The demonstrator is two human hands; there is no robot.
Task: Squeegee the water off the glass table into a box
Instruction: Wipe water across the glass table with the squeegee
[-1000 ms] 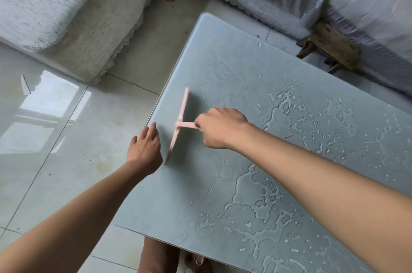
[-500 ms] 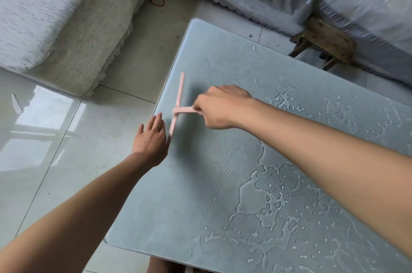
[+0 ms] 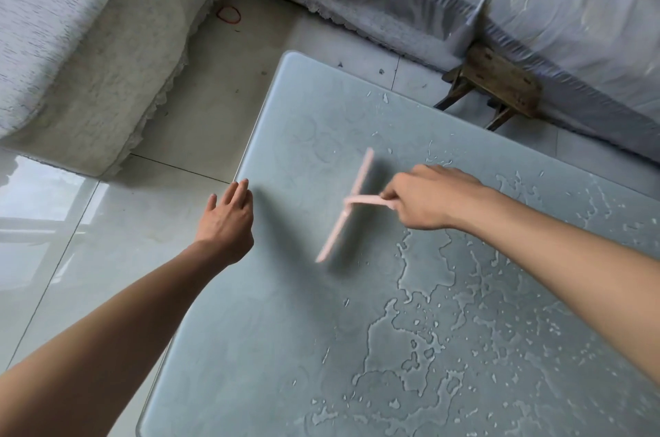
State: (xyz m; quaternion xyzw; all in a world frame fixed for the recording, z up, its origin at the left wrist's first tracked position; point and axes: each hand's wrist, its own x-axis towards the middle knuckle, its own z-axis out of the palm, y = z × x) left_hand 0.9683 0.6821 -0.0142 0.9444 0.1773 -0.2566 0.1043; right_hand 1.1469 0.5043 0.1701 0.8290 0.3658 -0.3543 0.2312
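On table (image 3: 250, 347), reach past water (image 3: 421, 329) pooled right and near, land squeegee (image 3: 348, 208) flat from mid-table, with right hand (image 3: 428, 200) curled round its handle, pull toward left edge by left hand (image 3: 228, 218), fingers straight, holding nothing; box unseen.

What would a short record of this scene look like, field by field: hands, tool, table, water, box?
Left hand: open, fingers straight, by the table's left edge
Right hand: holds the squeegee by its handle
Squeegee: pink, blurred, over the table's far left part
Table: glass, looks dry left of the blade
Water: puddles and drops right of the blade
Box: not in view
Floor: tiled; a red band and a stool on it
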